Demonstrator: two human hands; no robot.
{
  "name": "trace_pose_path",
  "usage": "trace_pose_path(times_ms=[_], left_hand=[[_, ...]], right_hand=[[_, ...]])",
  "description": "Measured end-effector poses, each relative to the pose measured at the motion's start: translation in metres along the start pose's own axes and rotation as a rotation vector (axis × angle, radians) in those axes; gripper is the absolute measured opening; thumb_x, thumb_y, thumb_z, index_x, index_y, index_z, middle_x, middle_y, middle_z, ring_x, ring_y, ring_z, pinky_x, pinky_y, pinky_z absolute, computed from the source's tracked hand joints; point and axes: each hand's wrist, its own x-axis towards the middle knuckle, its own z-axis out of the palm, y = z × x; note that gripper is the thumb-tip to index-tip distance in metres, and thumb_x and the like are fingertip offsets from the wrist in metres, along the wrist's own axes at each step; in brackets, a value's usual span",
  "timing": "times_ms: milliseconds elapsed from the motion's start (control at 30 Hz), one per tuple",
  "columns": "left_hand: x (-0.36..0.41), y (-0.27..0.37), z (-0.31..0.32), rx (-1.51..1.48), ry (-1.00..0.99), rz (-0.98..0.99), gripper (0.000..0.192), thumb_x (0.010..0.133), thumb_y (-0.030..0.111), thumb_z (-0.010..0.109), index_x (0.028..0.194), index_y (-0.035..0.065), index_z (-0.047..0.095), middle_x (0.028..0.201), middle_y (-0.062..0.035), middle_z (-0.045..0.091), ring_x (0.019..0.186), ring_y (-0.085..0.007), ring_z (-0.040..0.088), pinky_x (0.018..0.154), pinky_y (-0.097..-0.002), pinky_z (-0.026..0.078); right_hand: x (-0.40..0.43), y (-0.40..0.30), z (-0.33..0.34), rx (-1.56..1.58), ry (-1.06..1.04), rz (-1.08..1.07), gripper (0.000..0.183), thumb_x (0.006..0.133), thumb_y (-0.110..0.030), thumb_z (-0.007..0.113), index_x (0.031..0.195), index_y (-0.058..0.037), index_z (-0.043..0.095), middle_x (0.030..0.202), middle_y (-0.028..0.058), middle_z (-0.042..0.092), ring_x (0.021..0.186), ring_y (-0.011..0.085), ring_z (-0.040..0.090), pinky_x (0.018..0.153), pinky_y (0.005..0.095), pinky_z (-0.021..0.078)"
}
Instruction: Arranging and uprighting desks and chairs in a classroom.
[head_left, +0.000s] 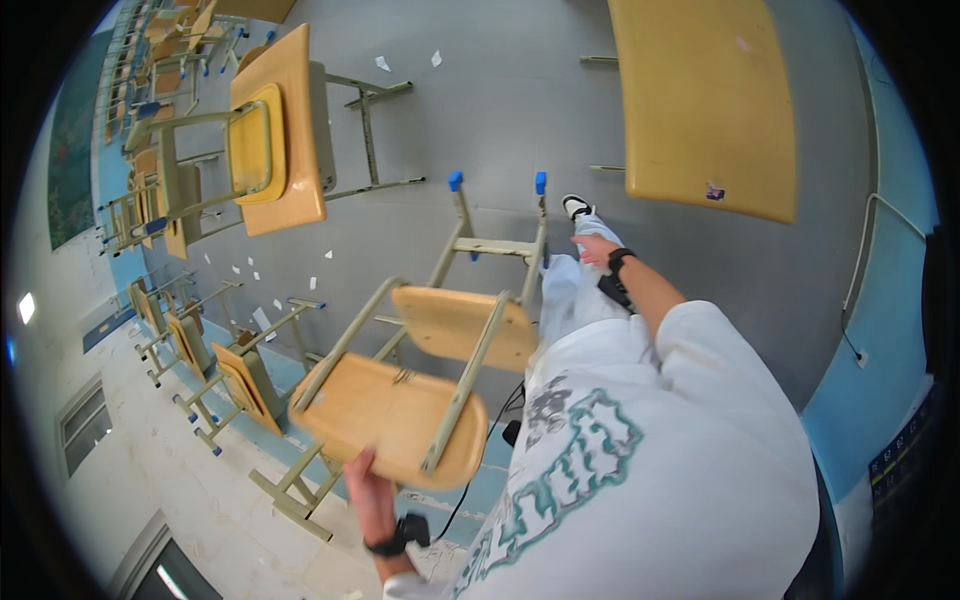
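Note:
A chair with a pale metal frame and two wooden panels stands in front and to the left of my body. Blue caps cover the ends of its frame. My left hand (367, 484) grips the edge of the nearer wooden panel (375, 412), its thumb on the upper face and the other fingers hidden. The second panel (465, 328) lies farther off, between the frame's tubes. My right hand (596, 251) hangs over my leg, clear of the chair, with fingers partly extended and nothing visible in it. Both wrists wear black bands.
A yellow-topped desk (709, 105) stands at the upper right. At the upper left, a chair seat (259, 146) rests against a desk top (300, 135). More chairs (244, 382) line the left wall. Paper scraps (313, 283) lie on the grey floor; a black cable (463, 491) runs beside the held chair.

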Motion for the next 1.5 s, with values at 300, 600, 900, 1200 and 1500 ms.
trace_pose_path(times_ms=[300, 600, 900, 1200, 1500], left_hand=[[-0.191, 0.052, 0.055, 0.255, 0.580, 0.076, 0.058, 0.073, 0.014, 0.060, 0.120, -0.0036, 0.032, 0.104, -0.0126, 0.047, 0.092, -0.0180, 0.044, 0.080, -0.0293, 0.038], [-0.248, 0.012, 0.033, 0.379, 0.687, 0.080, 0.058, 0.070, 0.008, 0.059, 0.120, -0.0045, 0.033, 0.112, -0.0163, 0.043, 0.100, -0.0259, 0.041, 0.085, -0.0375, 0.035], [-0.252, -0.054, -0.018, 0.094, 0.906, 0.358, 0.061, 0.070, 0.011, 0.058, 0.122, -0.0037, 0.032, 0.119, -0.0176, 0.041, 0.106, -0.0297, 0.040, 0.092, -0.0408, 0.033], [-0.176, -0.152, -0.095, -0.424, 0.671, 0.488, 0.055, 0.071, 0.018, 0.055, 0.119, -0.0023, 0.037, 0.114, -0.0135, 0.046, 0.103, -0.0254, 0.044, 0.089, -0.0378, 0.035], [-0.004, -0.186, -0.100, -0.528, -0.010, 0.403, 0.057, 0.074, 0.028, 0.052, 0.122, 0.0016, 0.036, 0.117, -0.0130, 0.046, 0.109, -0.0250, 0.044, 0.092, -0.0358, 0.034]], right_hand=[[0.022, -0.018, 0.116, 0.109, -0.464, 0.418, 0.081, 0.066, -0.044, 0.070, 0.123, -0.0004, 0.033, 0.107, 0.0229, 0.044, 0.069, 0.0280, 0.049, 0.072, 0.0429, 0.0457], [-0.003, -0.021, 0.155, 0.934, -0.329, 0.146, 0.016, 0.064, 0.000, 0.051, 0.066, -0.0070, 0.037, 0.058, 0.0049, 0.035, 0.045, 0.0171, 0.036, 0.046, 0.0307, 0.0406], [-0.096, -0.131, 0.149, 0.704, -0.172, -0.162, 0.014, 0.057, 0.001, 0.051, 0.066, -0.0050, 0.042, 0.052, 0.0058, 0.037, 0.044, 0.0172, 0.037, 0.043, 0.0312, 0.0364], [-0.205, -0.196, 0.096, 0.664, 0.088, -0.620, 0.015, 0.054, 0.004, 0.053, 0.064, -0.0015, 0.044, 0.055, 0.0047, 0.039, 0.043, 0.0157, 0.038, 0.040, 0.0295, 0.0310], [-0.307, -0.181, -0.046, 0.820, 0.345, -1.066, 0.020, 0.055, 0.006, 0.051, 0.071, -0.0026, 0.043, 0.055, 0.0041, 0.040, 0.042, 0.0144, 0.040, 0.040, 0.0255, 0.0330]])
